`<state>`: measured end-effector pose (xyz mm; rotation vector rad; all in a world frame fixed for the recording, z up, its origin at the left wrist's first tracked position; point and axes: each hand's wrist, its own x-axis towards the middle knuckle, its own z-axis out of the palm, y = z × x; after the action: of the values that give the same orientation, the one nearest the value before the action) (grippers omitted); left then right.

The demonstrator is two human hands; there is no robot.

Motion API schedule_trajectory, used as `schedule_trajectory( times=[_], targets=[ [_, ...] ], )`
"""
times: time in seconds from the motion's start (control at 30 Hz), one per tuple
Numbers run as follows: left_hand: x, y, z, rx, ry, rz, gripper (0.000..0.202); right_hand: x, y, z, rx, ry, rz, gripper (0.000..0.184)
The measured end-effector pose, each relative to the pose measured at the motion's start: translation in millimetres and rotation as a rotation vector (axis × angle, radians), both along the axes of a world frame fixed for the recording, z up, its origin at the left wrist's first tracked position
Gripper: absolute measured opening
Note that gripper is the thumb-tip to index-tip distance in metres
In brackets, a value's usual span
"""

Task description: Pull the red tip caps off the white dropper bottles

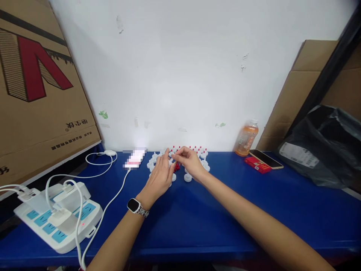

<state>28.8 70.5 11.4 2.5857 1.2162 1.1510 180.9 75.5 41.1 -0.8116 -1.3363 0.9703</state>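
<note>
Both my hands reach to the back of a blue table (225,210), into a cluster of several small white caps (187,177), some with red tips (197,149). My left hand (160,175), with a wristwatch (134,206) on its wrist, has its fingers bent together and pinches a small white piece at the fingertips. My right hand (189,160) meets it there, thumb and forefinger pinched on the same small piece. A little pile of red bits (176,167) lies between the hands.
At left stands a white power strip (60,222) with chargers plugged in, and white cables (111,199) run to a blurred device (134,158). An orange drink bottle (247,138), a phone (266,158) on a red box, a black bag (324,146) and cardboard boxes (39,94) flank the table.
</note>
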Motion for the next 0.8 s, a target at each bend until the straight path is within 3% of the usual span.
schedule_trajectory(
  times=[0.17,0.3,0.43,0.6,0.8],
  targets=[
    [-3.8,2.1,2.3,-0.039,-0.002,-0.005,0.058,24.8,11.8,14.5,-0.127,-0.255,0.172,0.035],
    [-13.5,4.4,7.1,-0.017,0.019,0.044,0.053,40.9,31.7,11.2,-0.051,-0.48,0.029,0.024],
    [-22.7,7.8,11.3,-0.059,0.052,0.016,0.024,52.3,57.8,8.2,0.079,-0.863,-0.175,0.005],
    [-23.2,10.3,11.7,-0.128,0.069,-0.027,0.024,48.9,78.8,9.8,0.098,-1.251,-0.103,0.009],
    [-22.0,11.8,12.3,-0.156,0.071,-0.046,0.026,37.2,89.6,9.1,0.088,-1.365,-0.088,0.014]
  ],
)
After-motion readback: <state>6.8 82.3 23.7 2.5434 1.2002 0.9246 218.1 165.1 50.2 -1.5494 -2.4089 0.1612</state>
